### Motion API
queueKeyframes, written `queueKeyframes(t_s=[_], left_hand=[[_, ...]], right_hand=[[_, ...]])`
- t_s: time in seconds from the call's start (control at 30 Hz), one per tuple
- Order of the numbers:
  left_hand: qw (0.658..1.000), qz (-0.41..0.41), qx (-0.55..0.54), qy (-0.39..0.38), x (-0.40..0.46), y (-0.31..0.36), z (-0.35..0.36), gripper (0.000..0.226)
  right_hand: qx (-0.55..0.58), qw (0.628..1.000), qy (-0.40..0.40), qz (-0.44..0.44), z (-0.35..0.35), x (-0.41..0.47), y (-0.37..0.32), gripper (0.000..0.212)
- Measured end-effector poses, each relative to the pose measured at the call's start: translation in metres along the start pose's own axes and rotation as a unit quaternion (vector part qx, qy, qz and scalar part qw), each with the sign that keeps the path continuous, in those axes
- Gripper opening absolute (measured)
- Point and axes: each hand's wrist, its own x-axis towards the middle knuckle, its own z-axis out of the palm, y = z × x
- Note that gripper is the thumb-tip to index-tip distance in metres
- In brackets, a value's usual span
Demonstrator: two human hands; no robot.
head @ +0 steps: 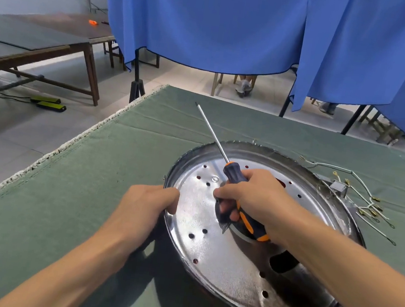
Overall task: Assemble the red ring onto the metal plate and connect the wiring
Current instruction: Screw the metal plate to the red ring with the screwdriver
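Hanging across the top of the frame, a blue curtain (213,21) is closing off the background, with wooden tables (38,39) standing at the upper left and a dark stand (136,85) rising just beyond the far edge of the green cloth (63,186) that is covering the work surface. Sitting in the lower right of the frame, the metal plate (228,260) is showing a shiny round face dotted with small holes, red glinting through several of them. White wires (368,198) with small metal terminals are trailing off its upper right rim. The left hand (148,205) is curling its fingers over the plate's left rim. The right hand (254,199) is gripping the orange-and-black handle of a screwdriver (234,178), whose shaft is pointing toward the upper left, covering the plate's centre.
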Motion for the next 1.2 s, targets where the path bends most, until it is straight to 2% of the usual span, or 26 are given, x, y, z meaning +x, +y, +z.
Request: queueKeyframes(t_s=[0.13, 0.23, 0.3, 0.37, 0.47, 0.6, 0.7, 0.8, 1.0, 1.2], left_hand=[[1.0, -0.005, 0.011, -0.019, 0.004, -0.001, -0.002, 0.025], [0.999, -0.003, 0.026, -0.031, 0.006, -0.002, -0.004, 0.041], [0.999, 0.023, 0.045, -0.008, 0.008, 0.001, -0.014, 0.043], [0.993, 0.062, 0.094, 0.046, 0.015, 0.001, -0.035, 0.04], [0.962, 0.075, 0.238, 0.108, 0.027, -0.007, -0.068, 0.021], [0.942, 0.035, 0.326, 0.069, 0.03, -0.016, -0.076, 0.009], [0.925, 0.034, 0.369, 0.084, 0.036, -0.027, -0.068, 0.019], [0.9, 0.047, 0.414, 0.13, 0.038, -0.032, -0.055, 0.022], [0.861, 0.097, 0.472, 0.161, 0.037, -0.029, -0.041, 0.01], [0.837, 0.103, 0.515, 0.154, 0.03, -0.027, -0.034, 0.014]], right_hand=[[0.002, 1.0, -0.003, 0.015, 0.002, 0.005, 0.0, 0.011], [0.003, 1.0, 0.004, 0.023, 0.001, 0.006, 0.0, 0.012], [0.0, 1.0, 0.007, 0.029, 0.001, 0.006, -0.001, 0.013], [-0.006, 0.999, 0.008, 0.037, 0.0, 0.007, -0.002, 0.015], [-0.015, 0.998, 0.003, 0.053, -0.001, 0.007, -0.004, 0.018], [-0.047, 0.998, 0.005, 0.053, -0.004, 0.004, -0.006, 0.018], [-0.031, 0.996, 0.01, 0.078, -0.006, 0.001, -0.01, 0.016], [-0.008, 0.995, 0.025, 0.095, -0.009, -0.002, -0.015, 0.024], [-0.017, 0.997, 0.051, 0.061, -0.019, -0.013, -0.027, 0.028], [-0.015, 0.996, 0.084, -0.01, -0.032, -0.031, -0.033, 0.021]])
